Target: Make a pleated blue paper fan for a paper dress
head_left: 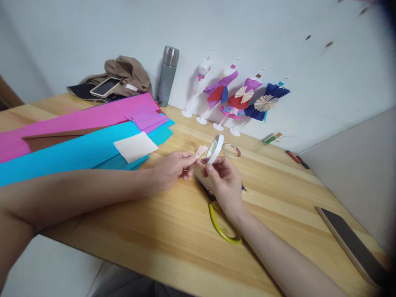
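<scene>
My left hand (173, 168) pinches a small folded piece of pale peach paper (202, 150) between thumb and fingers. In my right hand (228, 182) is a roll of white tape (219, 148), gripped at its lower edge and tilted upright. The two hands almost meet, and a thin dark line runs between their fingertips; I cannot make out what it is. Under my right hand lies a pair of scissors (221, 227) with yellow handles, its blades partly hidden by the hand. Behind the roll, another thin tape ring (237, 151) rests on the table.
Pink crepe paper (77, 117), blue crepe paper (62, 154) and a cream sheet (136, 147) lie at left. A bottle (168, 78) and several small white dress forms (187, 113) in paper clothes stand by the wall. A dark flat device (349, 243) lies at right.
</scene>
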Available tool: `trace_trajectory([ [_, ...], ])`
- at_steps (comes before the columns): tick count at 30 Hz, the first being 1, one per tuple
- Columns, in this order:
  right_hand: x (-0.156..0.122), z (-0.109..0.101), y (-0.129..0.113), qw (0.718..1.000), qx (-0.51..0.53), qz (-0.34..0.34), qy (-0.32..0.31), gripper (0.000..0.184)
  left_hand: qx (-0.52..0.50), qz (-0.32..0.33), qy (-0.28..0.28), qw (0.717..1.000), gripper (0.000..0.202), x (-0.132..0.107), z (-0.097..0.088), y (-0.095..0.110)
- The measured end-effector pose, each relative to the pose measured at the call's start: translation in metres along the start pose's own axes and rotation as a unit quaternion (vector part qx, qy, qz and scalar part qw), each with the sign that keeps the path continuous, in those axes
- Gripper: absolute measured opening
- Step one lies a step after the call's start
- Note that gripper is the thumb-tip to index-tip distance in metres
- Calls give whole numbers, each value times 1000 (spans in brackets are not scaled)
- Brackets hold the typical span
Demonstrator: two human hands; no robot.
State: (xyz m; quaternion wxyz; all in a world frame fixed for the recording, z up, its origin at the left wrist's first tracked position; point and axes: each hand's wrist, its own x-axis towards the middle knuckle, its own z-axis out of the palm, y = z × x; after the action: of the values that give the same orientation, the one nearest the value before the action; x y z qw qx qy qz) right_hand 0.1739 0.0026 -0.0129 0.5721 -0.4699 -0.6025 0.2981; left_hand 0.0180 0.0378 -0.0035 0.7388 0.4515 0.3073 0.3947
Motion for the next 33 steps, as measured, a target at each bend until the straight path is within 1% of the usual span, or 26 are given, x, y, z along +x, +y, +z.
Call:
trace_trajectory([
  [3,1,0,0,1000,-2,3,0,11,-7,9,-59,998,25,0,-2,-2],
  [7,2,-1,-2,1000,-1,2,-8,12,10,7,-132,991,30,3,-9,-3],
  [10,3,-1,-4,1000,-10,9,-15,14,32,4,-167,985,30,6,-13,-1],
  [14,4,-1,-5,999,-24,1,-22,18,64,-9,-196,978,28,7,-13,3],
  [19,4,-1,-6,999,-34,-18,-16,14,83,-26,-207,975,23,6,-10,6],
  [21,4,-2,-5,999,-44,-20,-14,12,100,-20,-208,973,23,6,-10,7],
  [23,4,-4,-3,998,-51,-31,-20,9,138,-6,-215,967,23,5,-11,8],
  [26,3,-7,-1,997,-60,-50,-29,7,217,11,-229,949,23,4,-12,12],
  [29,5,-11,0,995,-86,-39,-45,4,284,21,-223,932,23,1,-12,16],
  [31,7,-14,2,994,-88,-28,-58,5,346,51,-204,914,24,-2,-10,18],
  [33,12,-17,3,995,-75,-22,-61,7,420,112,-162,886,26,-4,-7,17],
])
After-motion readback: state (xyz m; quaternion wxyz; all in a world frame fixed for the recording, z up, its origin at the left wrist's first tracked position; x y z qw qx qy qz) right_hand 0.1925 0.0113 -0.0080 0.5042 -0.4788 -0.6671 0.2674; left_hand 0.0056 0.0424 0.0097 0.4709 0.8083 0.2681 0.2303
